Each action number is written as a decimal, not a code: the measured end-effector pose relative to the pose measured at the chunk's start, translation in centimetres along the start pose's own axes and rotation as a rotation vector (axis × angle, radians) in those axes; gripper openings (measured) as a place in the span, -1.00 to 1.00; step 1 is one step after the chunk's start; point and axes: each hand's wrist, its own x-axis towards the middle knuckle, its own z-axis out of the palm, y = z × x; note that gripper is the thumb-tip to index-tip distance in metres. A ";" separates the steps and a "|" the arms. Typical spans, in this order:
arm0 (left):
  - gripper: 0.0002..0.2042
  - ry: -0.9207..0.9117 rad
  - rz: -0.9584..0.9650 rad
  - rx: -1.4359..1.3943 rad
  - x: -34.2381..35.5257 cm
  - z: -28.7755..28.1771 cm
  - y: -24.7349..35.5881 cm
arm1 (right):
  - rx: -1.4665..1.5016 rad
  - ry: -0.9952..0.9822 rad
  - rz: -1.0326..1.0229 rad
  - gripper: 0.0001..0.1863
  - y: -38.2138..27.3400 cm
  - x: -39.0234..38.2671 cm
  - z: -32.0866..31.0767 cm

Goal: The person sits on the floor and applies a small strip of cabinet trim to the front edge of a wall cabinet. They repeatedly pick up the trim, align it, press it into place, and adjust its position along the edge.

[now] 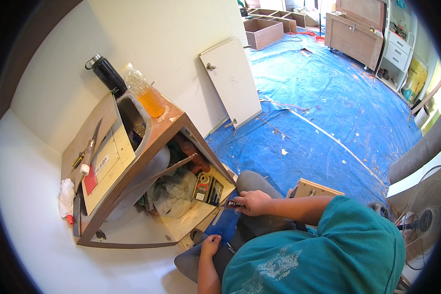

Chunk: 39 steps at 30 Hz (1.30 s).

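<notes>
My right hand is closed around a small dark item with pale lettering, whose kind I cannot make out. It is over my lap, beside the front edge of the wooden cabinet. My left hand has its fingers curled above my left leg; anything inside them is hidden. Within the cabinet, a yellow-and-black box stands near the opening. A crumpled clear plastic bag lies beside it, and an orange-brown object sits farther back.
On the cabinet top are a black bottle, a bottle of orange liquid and a handled tool. A white door panel leans on the wall. Blue sheeting covers the floor; a fan stands right.
</notes>
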 end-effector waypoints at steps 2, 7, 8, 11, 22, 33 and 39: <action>-0.62 -0.002 0.001 -0.007 -0.3 0.0 0.5 | 0.008 -0.001 0.004 -0.49 -0.1 -0.1 -0.2; -0.62 -0.005 0.011 -0.020 -0.6 0.0 0.8 | 0.001 0.007 0.004 -0.50 0.0 0.0 0.0; -0.62 -0.001 0.007 -0.009 -0.5 -0.1 0.6 | 0.002 0.010 0.004 -0.50 -0.1 0.0 0.0; -0.61 0.001 -0.003 0.016 -0.2 -0.1 0.4 | 0.007 0.035 -0.019 -0.50 0.2 0.0 0.3; -0.60 0.005 0.002 0.013 0.3 0.0 -0.6 | -0.005 -0.009 0.013 -0.50 -0.5 -0.1 -0.5; -0.70 0.021 0.001 0.034 -0.9 -0.1 1.4 | -0.014 -0.005 0.010 -0.52 -0.2 -0.1 -0.1; -0.70 0.020 0.002 0.020 -0.6 0.0 1.0 | -0.014 -0.002 -0.001 -0.51 -0.1 0.0 -0.1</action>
